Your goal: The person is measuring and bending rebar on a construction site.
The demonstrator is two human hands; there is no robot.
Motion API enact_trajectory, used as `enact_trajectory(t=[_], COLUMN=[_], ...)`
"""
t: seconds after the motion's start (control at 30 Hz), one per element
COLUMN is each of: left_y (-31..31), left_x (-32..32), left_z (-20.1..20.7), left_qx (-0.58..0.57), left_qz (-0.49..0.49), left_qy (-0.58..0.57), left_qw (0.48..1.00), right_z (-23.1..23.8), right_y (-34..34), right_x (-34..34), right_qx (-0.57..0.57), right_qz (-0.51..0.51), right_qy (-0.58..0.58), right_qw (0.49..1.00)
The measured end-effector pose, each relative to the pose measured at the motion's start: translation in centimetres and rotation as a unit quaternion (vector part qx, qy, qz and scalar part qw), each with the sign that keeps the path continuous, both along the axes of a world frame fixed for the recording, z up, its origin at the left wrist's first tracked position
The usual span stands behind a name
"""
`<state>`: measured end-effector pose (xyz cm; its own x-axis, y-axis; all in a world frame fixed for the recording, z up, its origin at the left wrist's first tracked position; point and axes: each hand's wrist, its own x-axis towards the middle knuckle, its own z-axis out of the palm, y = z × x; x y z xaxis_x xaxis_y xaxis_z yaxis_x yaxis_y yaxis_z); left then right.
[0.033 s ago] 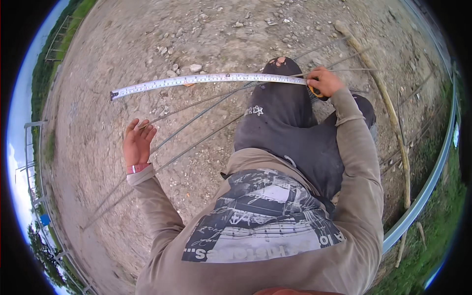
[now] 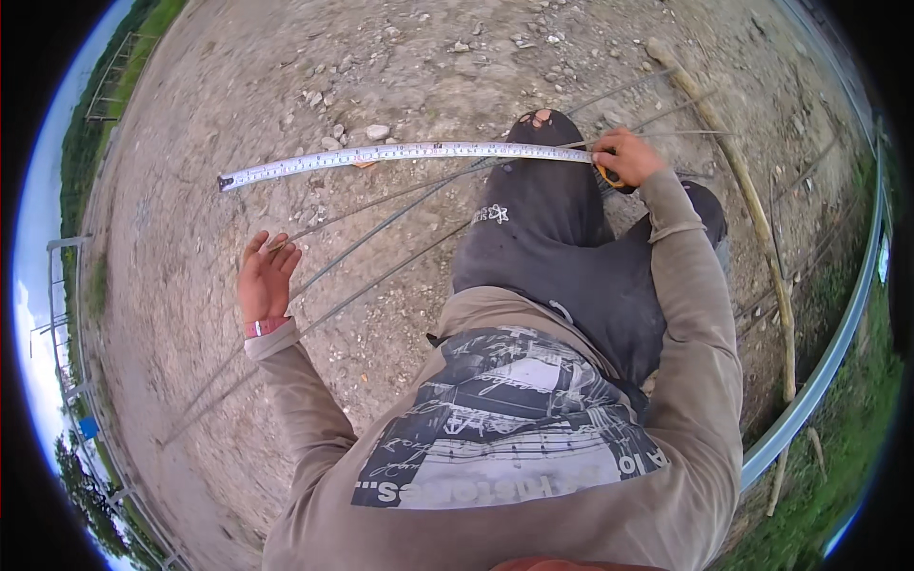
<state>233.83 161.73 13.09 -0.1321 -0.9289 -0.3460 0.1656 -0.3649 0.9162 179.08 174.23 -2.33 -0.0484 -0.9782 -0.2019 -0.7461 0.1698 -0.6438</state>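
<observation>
Right hand grips the tape, which spans one knee and the ground. Left hand, half curled, sits at a rod (grip cannot be confirmed). Extension looks complete; alignment with the rod appears outstanding.

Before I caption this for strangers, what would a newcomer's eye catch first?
Probably the tape, stretching white and leftward from the right hand across one knee. Next, the long rods slanting below it, with the left hand at one of them, and the crooked wooden pole at right.
</observation>
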Motion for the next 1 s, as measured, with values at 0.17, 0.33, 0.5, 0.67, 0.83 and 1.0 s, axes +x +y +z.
enact_trajectory(t=[0.17, 0.33, 0.5, 0.67, 0.83, 1.0], left_y=[0.3, 1.0, 1.9, 1.3, 1.2, 1.4], left_x=[0.2, -0.9, -0.8, -0.1, 0.2, 0.2], left_z=[0.3, -1.4, -0.8, -1.1, -1.4, -1.7], left_qx=[0.003, 0.061, 0.051, 0.052, 0.048, 0.051], left_qz=[0.038, 0.096, 0.116, 0.091, 0.086, 0.094], left_qy=[-0.013, 0.083, 0.099, 0.104, 0.045, 0.028], left_qw=[0.999, 0.990, 0.987, 0.989, 0.994, 0.994], right_z=[0.3, 1.5, 2.8, 2.5, 2.6, 2.2], right_y=[-0.3, 0.7, 0.1, -0.2, -0.1, 0.1], right_x=[0.3, -0.9, -0.2, 0.2, 0.9, 0.8], right_qx=[-0.012, 0.038, 0.048, 0.028, 0.009, 0.008], right_qz=[-0.020, -0.024, 0.027, 0.015, 0.004, 0.001], right_qy=[-0.033, -0.020, -0.003, 0.026, 0.035, 0.034], right_qw=[0.999, 0.999, 0.998, 0.999, 0.999, 0.999])
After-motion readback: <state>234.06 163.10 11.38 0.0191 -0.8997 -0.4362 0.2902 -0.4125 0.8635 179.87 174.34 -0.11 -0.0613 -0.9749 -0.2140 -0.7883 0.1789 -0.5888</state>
